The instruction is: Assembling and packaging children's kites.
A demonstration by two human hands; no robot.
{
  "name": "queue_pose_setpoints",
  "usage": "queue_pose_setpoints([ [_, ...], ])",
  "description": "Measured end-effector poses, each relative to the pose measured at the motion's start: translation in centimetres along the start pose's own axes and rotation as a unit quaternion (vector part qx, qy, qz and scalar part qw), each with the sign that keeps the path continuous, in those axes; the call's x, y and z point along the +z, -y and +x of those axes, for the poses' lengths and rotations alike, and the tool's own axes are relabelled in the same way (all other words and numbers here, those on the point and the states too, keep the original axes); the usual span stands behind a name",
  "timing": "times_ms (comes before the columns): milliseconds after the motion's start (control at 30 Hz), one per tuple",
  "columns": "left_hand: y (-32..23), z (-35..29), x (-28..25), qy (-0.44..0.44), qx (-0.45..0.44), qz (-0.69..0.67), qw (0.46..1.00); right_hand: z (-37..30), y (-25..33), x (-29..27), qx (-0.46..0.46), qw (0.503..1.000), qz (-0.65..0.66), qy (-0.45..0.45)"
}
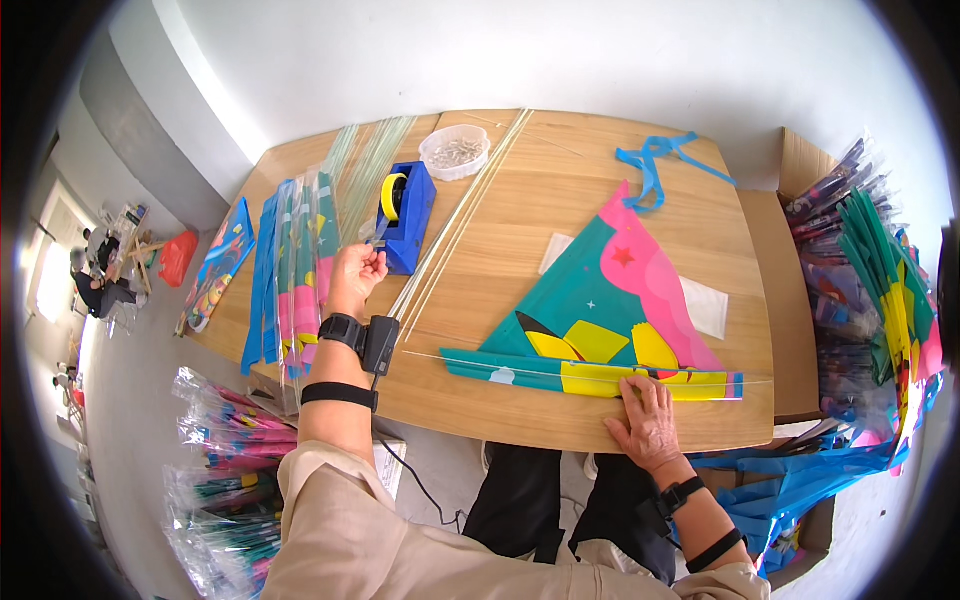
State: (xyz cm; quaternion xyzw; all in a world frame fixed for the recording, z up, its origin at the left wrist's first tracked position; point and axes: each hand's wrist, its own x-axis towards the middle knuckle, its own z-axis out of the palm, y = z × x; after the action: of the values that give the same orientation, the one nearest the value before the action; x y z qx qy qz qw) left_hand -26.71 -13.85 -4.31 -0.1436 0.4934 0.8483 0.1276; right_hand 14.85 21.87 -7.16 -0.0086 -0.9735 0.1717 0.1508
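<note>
So far we have the kite (610,320) spread flat, a thin rod (520,368) along its lower edge, our right hand (645,420) pressing open-fingered. Our left hand (355,275) pinches tape at the blue dispenser (405,215); taping remains.

**A bright workroom around a wooden table**

A light wooden table (520,200) with rounded corners fills the middle of the view. A plain white wall (560,50) runs behind it from eleven to one o'clock and meets a grey floor (130,400) that spreads from nine down to seven o'clock. At nine o'clock, daylight pours through a bright opening (50,280), and a person sits on the floor (100,290) near it, well apart from the table. An open cardboard box (800,160) stands against the table's edge at three o'clock. The light is even and soft, with no hard shadows across the tabletop.
</note>
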Motion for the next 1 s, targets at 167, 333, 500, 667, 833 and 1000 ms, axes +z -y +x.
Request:
queue_pose_setpoints([
  [167, 0.6, -0.6, 0.1, 0.017, 0.043, 0.004, 0.999, 0.1, 0.0, -0.1, 0.004, 1.0, 0.006, -0.001],
  [333, 0.9, -1.2, 1.5, -0.028, -0.041, -0.031, 0.998, -0.1, -0.2, 0.0, 0.002, 1.0, -0.001, -0.005],
  [500, -0.5, -0.2, 0.5, -0.025, -0.153, -0.073, 0.985, 0.0, 0.0, -0.2, -0.002, 1.0, 0.0, -0.004],
  [667, -0.3, -1.1, 1.6, -0.027, -0.139, -0.07, 0.987, -0.4, -0.2, 0.0, 0.005, 1.0, -0.012, -0.008],
  [833, -0.5, -0.5, 2.5, -0.087, -0.14, -0.089, 0.982, -0.6, -0.3, -0.3, 0.001, 1.0, -0.001, -0.017],
  [1000, -0.2, 1.5, 1.4, -0.13, -0.125, -0.066, 0.981, -0.3, -0.5, 0.2, -0.009, 0.999, 0.001, -0.032],
])
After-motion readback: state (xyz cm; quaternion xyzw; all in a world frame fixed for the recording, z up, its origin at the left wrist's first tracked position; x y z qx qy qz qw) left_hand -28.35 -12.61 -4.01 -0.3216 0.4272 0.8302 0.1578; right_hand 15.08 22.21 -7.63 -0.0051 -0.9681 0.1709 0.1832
